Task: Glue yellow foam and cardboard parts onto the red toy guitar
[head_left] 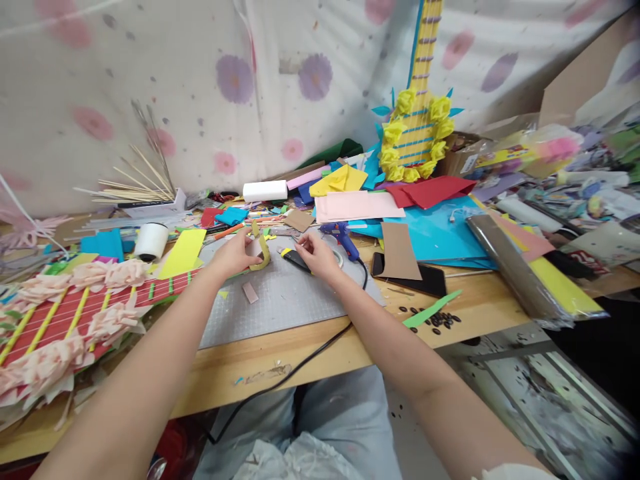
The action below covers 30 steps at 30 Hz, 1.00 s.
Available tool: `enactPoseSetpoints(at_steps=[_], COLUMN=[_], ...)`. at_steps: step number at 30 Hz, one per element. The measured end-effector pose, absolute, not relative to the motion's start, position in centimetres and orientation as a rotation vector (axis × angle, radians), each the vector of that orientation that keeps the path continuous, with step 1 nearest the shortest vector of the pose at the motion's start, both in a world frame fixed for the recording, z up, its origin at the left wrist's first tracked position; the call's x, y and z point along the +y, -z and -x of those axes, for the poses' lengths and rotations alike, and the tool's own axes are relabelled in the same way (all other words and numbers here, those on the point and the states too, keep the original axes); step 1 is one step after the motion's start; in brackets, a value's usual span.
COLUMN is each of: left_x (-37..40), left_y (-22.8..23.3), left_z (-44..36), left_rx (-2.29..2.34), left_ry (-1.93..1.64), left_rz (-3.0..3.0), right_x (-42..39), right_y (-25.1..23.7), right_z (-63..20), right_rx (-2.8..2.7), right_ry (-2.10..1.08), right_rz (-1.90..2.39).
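A: Item one, left hand [234, 257]?
B: Over the grey mat [280, 300], fingers closed on a yellow-green strip [262, 252] curled into a loop; a small tan piece was pinched with it. Grip: narrow, holding the strip.

A: Right hand [316, 255]?
B: Just right of the strip, on the mat's far edge. Fingers rested on a black-and-yellow knife [294, 259] lying flat there. Grip: I could not tell whether it closed on the knife or only touched it.

A: Strip's place?
B: Raised off the mat, between both hands, near the mat's far edge.

A: Loose stock on the mat?
B: One small tan scrap [249, 292], lying flat, near the left wrist.

A: Tools nearby?
B: Blue glue gun [341, 237] just behind the right hand; its black cord [300, 363] ran across the counter [320, 343] edge and down. A white roll [151, 241] stood left of the mat.

A: Phone?
B: Black phone [425, 279], right of the mat, partly under a brown card [399, 251].

A: Finished pieces?
B: Red guitar [75, 313] with pale pink flowers, lying at left. Yellow guitar [417, 127] with yellow flowers, leaning upright against the backdrop.

A: Remainder?
B: Coloured sheets [357, 203] heaped behind the mat; dark beads [440, 320] and a green sliver [433, 309] near the counter's front edge.
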<state>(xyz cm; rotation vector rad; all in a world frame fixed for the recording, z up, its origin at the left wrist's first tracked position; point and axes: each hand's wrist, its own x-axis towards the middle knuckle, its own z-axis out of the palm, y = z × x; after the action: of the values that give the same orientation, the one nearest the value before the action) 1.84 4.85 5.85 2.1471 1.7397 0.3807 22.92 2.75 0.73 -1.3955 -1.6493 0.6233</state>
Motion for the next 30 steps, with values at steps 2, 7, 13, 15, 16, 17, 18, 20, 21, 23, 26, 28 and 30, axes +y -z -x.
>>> enactPoseSetpoints(at_steps=[2,7,13,15,16,17,18,20,21,23,26,28,30], left_x=[4.9,5.0,4.7,4.4,4.2,4.0,3.7,2.9,2.5,1.5,-0.1,-0.8,-1.3], left_y=[-5.6,-5.7,-7.3,-7.8,-7.8,-7.7,-7.5,-6.5,-5.8,-4.2,-1.9,-0.9,-0.5], left_z=[-1.7,-1.4,-0.1,0.7,1.1,1.4,1.7,2.0,2.0,1.9,1.5,1.4,1.4], left_rx=[1.746,1.761,1.827,1.803,1.761,1.692,1.594,1.341,1.210,0.999,0.798,0.724,0.655], left_ry=[-0.381,-0.463,-0.888,-1.179,-1.328,-1.455,-1.548,-1.610,-1.585,-1.489,-1.360,-1.315,-1.301], left_rz=[-2.142,-2.123,-1.989,-1.872,-1.779,-1.664,-1.524,-1.219,-1.078,-0.887,-0.789,-0.765,-0.764], right_x=[2.1,1.2,1.0,0.7,0.5,0.2,-0.1,-0.4,-0.4,0.2,2.1,3.4,4.3], right_y=[-0.6,-1.2,-1.9,-2.2,-2.4,-2.5,-2.7,-2.8,-2.8,-2.4,-1.0,0.0,0.8], right_z=[-23.0,-23.0,-25.3,-27.1,-28.2,-29.4,-30.5,-32.4,-33.1,-33.8,-33.2,-32.3,-31.5], right_rx=[-1.633,-1.669,-1.730,-1.739,-1.734,-1.735,-1.724,-1.650,-1.580,-1.479,-1.506,-1.583,-1.603], right_ry=[-0.569,-0.499,-0.554,-0.653,-0.700,-0.718,-0.712,-0.674,-0.593,-0.356,-0.032,-0.016,-0.101], right_rz=[1.405,1.394,1.367,1.336,1.345,1.386,1.442,1.593,1.685,1.797,1.838,1.882,1.923])
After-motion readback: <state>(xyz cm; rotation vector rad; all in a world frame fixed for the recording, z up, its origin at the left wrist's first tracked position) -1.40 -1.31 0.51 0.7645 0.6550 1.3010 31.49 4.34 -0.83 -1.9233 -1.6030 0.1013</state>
